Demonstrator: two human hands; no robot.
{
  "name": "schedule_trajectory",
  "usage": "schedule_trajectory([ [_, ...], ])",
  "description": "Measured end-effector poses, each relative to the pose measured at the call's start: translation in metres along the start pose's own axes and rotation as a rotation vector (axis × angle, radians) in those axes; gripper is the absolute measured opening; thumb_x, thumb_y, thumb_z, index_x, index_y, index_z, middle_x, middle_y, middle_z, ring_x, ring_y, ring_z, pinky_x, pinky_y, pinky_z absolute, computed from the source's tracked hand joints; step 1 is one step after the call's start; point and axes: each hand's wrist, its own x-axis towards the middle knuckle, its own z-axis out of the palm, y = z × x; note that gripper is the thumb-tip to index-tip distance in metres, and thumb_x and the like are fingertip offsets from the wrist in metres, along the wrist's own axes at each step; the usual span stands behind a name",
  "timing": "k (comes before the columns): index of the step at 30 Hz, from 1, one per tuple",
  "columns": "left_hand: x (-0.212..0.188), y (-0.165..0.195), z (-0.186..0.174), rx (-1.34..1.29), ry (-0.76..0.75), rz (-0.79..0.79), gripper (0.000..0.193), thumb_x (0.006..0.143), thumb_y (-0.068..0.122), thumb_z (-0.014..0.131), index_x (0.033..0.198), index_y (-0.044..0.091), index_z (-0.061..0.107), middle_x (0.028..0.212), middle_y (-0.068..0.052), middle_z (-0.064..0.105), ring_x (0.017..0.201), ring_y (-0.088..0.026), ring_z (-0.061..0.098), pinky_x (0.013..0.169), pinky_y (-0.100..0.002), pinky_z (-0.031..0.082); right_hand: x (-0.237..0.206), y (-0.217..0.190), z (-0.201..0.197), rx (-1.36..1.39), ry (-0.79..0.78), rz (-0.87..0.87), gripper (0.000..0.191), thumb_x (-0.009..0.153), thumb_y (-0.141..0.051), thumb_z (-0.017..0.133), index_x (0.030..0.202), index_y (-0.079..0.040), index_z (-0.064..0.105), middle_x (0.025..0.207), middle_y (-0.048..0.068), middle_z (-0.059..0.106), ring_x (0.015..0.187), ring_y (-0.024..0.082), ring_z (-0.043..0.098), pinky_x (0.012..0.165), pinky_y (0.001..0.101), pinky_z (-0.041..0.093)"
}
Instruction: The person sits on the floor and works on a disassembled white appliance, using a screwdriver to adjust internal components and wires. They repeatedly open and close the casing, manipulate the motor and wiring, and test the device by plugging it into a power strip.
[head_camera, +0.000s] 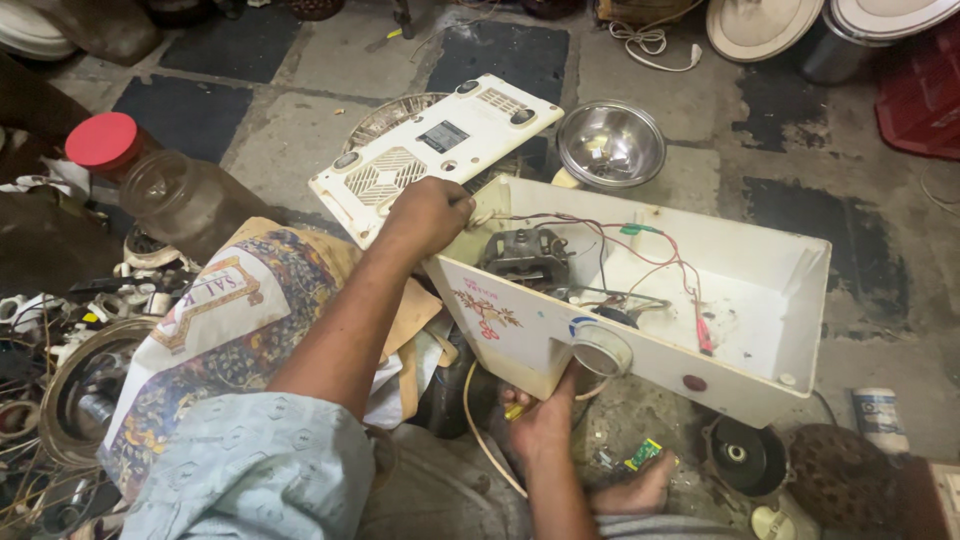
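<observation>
A white appliance housing (760, 300) lies open, tilted on its side, with a grey motor (525, 252) and red, green and black wires (660, 262) inside. My left hand (430, 212) grips its upper left corner by a cord end. Below the housing, my right hand (540, 420) is shut on a yellow-handled tool (513, 411) and presses against the lower front edge, close to a round knob (600, 352). A white vented bottom cover (435, 150) lies loose behind the housing.
A shiny metal bowl (611, 143) sits behind the housing. A red-capped glass jar (165, 185) and a heap of small parts (60, 320) are at left. A patterned sack (215, 330) covers my knee. A round black part (738, 455) and my bare foot (635, 492) are in front.
</observation>
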Motion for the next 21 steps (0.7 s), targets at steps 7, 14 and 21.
schedule_trajectory([
  [7,0.006,0.007,0.003,0.008,-0.009,-0.024,0.027,0.09,0.03,0.069,0.109,0.015,0.079,0.101,-0.016,0.077,0.096,-0.033,0.073,0.092,-0.042,0.054,-0.004,-0.003,0.004,0.015,0.008,-0.011,0.063,0.095,-0.074,0.044,0.104,-0.015,0.064,0.069,-0.001,0.058,0.045,0.013,0.042,0.05,0.0322,0.042],
  [14,0.007,0.015,-0.002,0.045,-0.036,-0.014,0.026,0.091,0.03,0.068,0.109,0.016,0.079,0.104,-0.017,0.076,0.097,-0.034,0.073,0.092,-0.043,0.054,-0.016,-0.01,0.017,0.038,-0.017,0.003,0.059,0.095,-0.072,0.044,0.104,-0.018,0.064,0.067,-0.002,0.058,0.043,0.011,0.041,0.051,0.0324,0.043],
  [21,-0.011,0.017,-0.006,0.016,0.014,0.017,0.027,0.091,0.031,0.068,0.11,0.015,0.079,0.103,-0.018,0.076,0.097,-0.035,0.073,0.092,-0.043,0.054,-0.029,-0.013,0.031,-0.006,0.07,-0.039,0.055,0.097,-0.071,0.046,0.099,-0.018,0.062,0.064,-0.003,0.054,0.043,0.011,0.04,0.046,0.0299,0.038],
])
